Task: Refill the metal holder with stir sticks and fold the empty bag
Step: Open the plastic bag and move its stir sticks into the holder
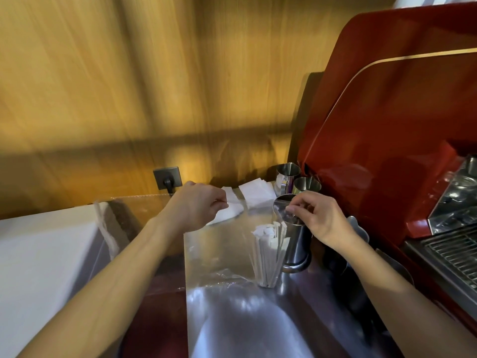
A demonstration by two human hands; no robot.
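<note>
A clear plastic bag (222, 257) hangs spread flat in front of me, held by its top edge. My left hand (196, 205) pinches the top left corner and my right hand (317, 218) pinches the top right corner. Through the bag I see a bunch of paper-wrapped stir sticks (268, 246) standing upright and fanned out, their lower ends gathered in a holder (268, 281) whose body is blurred by the film. The bag looks empty. A steel cup (296, 246) stands just right of the sticks, under my right hand.
Two more steel jugs (287, 174) and a stack of white napkins (258, 193) stand at the back. A red espresso machine (387, 125) with a drip grill (454, 251) fills the right. A wall socket (167, 178) and a white counter (38, 249) are on the left.
</note>
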